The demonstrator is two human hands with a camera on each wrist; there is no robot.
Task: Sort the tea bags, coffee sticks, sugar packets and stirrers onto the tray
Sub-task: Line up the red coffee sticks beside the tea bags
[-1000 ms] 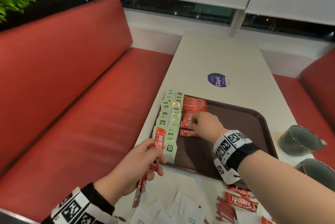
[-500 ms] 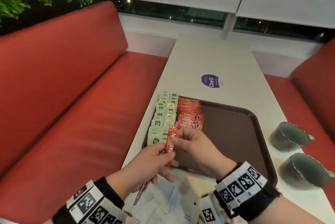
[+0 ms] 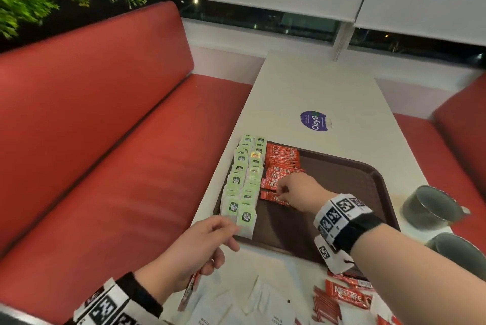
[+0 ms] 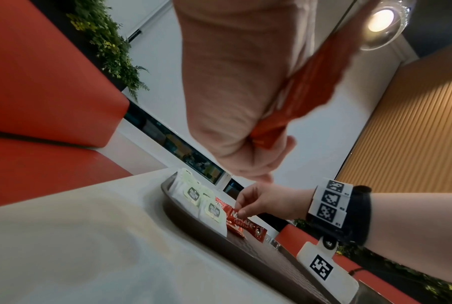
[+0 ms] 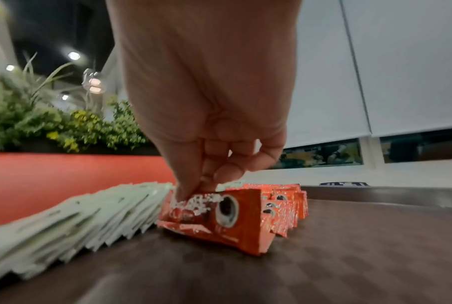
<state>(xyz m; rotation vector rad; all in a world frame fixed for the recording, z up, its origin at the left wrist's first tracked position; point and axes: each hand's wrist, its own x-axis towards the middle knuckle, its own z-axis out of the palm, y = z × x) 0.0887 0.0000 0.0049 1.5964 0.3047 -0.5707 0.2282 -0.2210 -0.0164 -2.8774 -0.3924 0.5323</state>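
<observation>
A brown tray (image 3: 342, 193) carries two rows of green tea bags (image 3: 244, 182) along its left edge, with a row of red coffee sticks (image 3: 282, 164) beside them. My right hand (image 3: 280, 194) pinches one coffee stick (image 3: 271, 197) that lies on the tray at the near end of that row; in the right wrist view the fingertips (image 5: 201, 185) grip its top edge (image 5: 219, 216). My left hand (image 3: 228, 235) hovers at the tray's near left corner, its fingers curled round a few more coffee sticks (image 3: 189, 290), which show red against the palm (image 4: 310, 86).
White sugar packets (image 3: 236, 306), thin red stirrers (image 3: 326, 306) and loose coffee sticks (image 3: 347, 297) lie on the table in front of the tray. Two grey cups (image 3: 431, 209) stand at the right edge. A purple sticker (image 3: 314, 121) lies beyond the tray. Red benches flank the table.
My right hand took a coffee stick from the left hand and carried it forward onto the tray, down at the row's near end. The left hand drew back a little.
</observation>
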